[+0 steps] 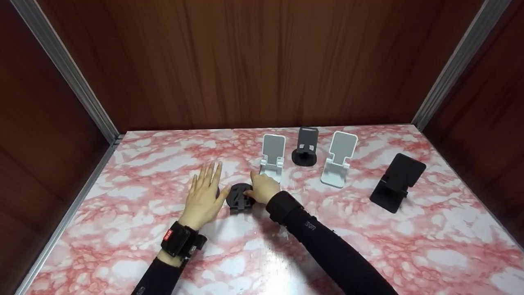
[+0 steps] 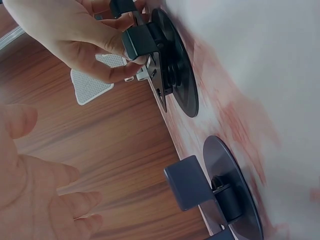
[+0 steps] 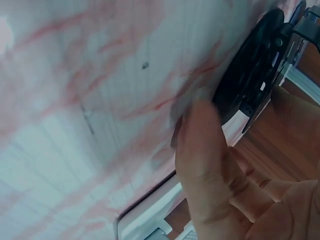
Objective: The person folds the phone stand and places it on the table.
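Note:
My right hand (image 1: 264, 189) is at a folded black phone stand (image 1: 237, 196) with a round base. Its thumb lies on the folded holder and its index finger bends down beside the base. In the left wrist view, the stand's bracket (image 2: 140, 42) shows between those fingers. My left hand (image 1: 201, 196) hovers with straight, spread fingers over a dark blue-grey round-based phone stand (image 2: 187, 182), which it mostly hides in the head view. The left palm (image 2: 35, 200) stays apart from that stand in the left wrist view.
Behind my right hand stands a white phone stand (image 1: 273, 147). Farther right are a small black stand (image 1: 305, 157), another white stand (image 1: 339, 151) and a larger black stand (image 1: 403, 172). Wood-look panels (image 1: 262, 61) enclose the marbled table (image 1: 143, 205).

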`<state>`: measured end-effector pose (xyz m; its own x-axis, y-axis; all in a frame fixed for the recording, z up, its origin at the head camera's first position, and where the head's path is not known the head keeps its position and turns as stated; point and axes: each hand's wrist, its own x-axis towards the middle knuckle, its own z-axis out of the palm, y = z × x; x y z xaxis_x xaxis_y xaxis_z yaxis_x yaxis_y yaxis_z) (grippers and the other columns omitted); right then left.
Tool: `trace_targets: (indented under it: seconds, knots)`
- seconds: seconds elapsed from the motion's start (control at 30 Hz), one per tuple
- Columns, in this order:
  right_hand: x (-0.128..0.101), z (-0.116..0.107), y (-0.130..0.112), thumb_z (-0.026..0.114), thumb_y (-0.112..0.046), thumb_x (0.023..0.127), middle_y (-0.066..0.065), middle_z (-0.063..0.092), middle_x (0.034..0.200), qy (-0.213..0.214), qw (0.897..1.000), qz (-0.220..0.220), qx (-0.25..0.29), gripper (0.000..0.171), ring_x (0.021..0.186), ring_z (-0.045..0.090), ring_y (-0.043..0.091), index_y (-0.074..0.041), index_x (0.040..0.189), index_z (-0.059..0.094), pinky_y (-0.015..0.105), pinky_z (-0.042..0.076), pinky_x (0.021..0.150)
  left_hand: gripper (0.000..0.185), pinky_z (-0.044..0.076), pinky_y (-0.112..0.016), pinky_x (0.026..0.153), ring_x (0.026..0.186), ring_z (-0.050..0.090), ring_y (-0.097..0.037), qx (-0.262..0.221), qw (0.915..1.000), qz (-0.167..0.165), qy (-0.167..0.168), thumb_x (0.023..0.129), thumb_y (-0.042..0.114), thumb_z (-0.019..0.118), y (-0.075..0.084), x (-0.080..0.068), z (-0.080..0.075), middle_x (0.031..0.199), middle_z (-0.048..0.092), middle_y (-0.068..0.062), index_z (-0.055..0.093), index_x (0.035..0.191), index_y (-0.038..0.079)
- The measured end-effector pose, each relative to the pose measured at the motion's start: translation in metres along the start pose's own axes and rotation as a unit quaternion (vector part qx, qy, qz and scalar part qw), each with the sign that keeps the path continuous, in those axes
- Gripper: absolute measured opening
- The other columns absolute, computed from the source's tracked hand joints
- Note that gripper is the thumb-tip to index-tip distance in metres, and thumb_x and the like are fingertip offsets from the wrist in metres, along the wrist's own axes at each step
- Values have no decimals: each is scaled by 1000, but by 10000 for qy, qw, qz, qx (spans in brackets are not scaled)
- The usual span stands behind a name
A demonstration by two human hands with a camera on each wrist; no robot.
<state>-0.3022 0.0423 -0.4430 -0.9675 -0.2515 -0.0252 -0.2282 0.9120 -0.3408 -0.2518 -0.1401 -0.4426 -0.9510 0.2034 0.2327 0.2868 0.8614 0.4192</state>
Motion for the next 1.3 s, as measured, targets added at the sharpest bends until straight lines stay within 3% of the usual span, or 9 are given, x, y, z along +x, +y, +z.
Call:
trace_targets:
  seconds: [0.2, 0.37, 0.57, 0.7, 0.77, 0.87, 0.93, 1.0, 1.3]
  knots:
    - [-3, 4, -4, 79, -36, 83, 18, 73, 104, 570, 9952, -126, -784, 47, 90, 72, 37, -9, 117, 60, 50, 60, 69, 68, 6, -55, 126, 154, 6, -35, 40, 10000, -15, -23, 105, 43, 41, 1, 0, 1, 165, 12, -17, 17, 158, 9]
    - [-8, 7, -7, 82, -42, 77, 11, 75, 93, 1274, 9751, -442, -1759, 47, 81, 71, 29, -12, 107, 64, 44, 59, 58, 67, 7, -56, 125, 154, 7, -36, 3, 10000, 44, 19, 104, 40, 44, 3, 1, 1, 165, 14, -18, 20, 158, 7]
    - [-17, 7, -7, 82, -47, 74, 8, 76, 92, 1533, 9592, -764, -2249, 46, 82, 69, 26, -13, 101, 68, 40, 58, 57, 67, 7, -57, 125, 153, 8, -37, 7, 10000, 48, 34, 104, 38, 46, 4, 0, 2, 165, 14, -19, 21, 157, 5]
    - [-26, 5, -3, 77, -48, 80, 9, 75, 91, 1716, 9550, -936, -2233, 42, 84, 67, 26, -11, 99, 67, 40, 58, 60, 68, 7, -57, 125, 153, 8, -37, 59, 10000, 40, 18, 103, 38, 46, 5, 0, 2, 165, 14, -19, 20, 157, 5]
    - [-30, 2, 2, 73, -48, 84, 9, 75, 97, 1736, 9547, -993, -2205, 44, 91, 66, 27, -11, 108, 68, 42, 59, 66, 68, 7, -57, 125, 153, 8, -38, 89, 9999, 78, 17, 103, 39, 45, 6, 0, 2, 164, 14, -19, 20, 157, 5]
    - [-35, -2, 11, 66, -48, 90, 10, 68, 126, 1403, 9651, -975, -1983, 53, 117, 61, 30, -14, 130, 62, 49, 57, 89, 68, 8, -58, 125, 153, 9, -38, 122, 9998, 153, 35, 104, 41, 43, 8, -1, 5, 164, 15, -19, 20, 158, 6]
    - [-39, -5, 20, 61, -47, 94, 9, 54, 146, 1076, 9737, -932, -1779, 60, 135, 49, 32, -17, 145, 50, 57, 46, 106, 69, 8, -58, 125, 153, 8, -38, 181, 9996, 194, 32, 104, 43, 42, 10, 0, 7, 165, 14, -18, 19, 158, 8]
    - [-43, -8, 29, 58, -45, 96, 10, 41, 157, 861, 9804, -911, -1518, 64, 145, 36, 35, -19, 152, 40, 62, 35, 114, 69, 7, -57, 125, 153, 8, -37, 232, 9995, 219, 36, 104, 44, 41, 12, 0, 10, 165, 14, -18, 19, 158, 9]
    - [-66, -17, 71, 56, -39, 99, 12, 24, 163, 1292, 9830, -1058, -760, 67, 150, 22, 39, -16, 156, 30, 68, 21, 116, 70, 6, -56, 125, 154, 8, -37, 406, 9985, 305, -184, 103, 48, 40, 28, 5, 22, 165, 15, -16, 20, 158, 10]
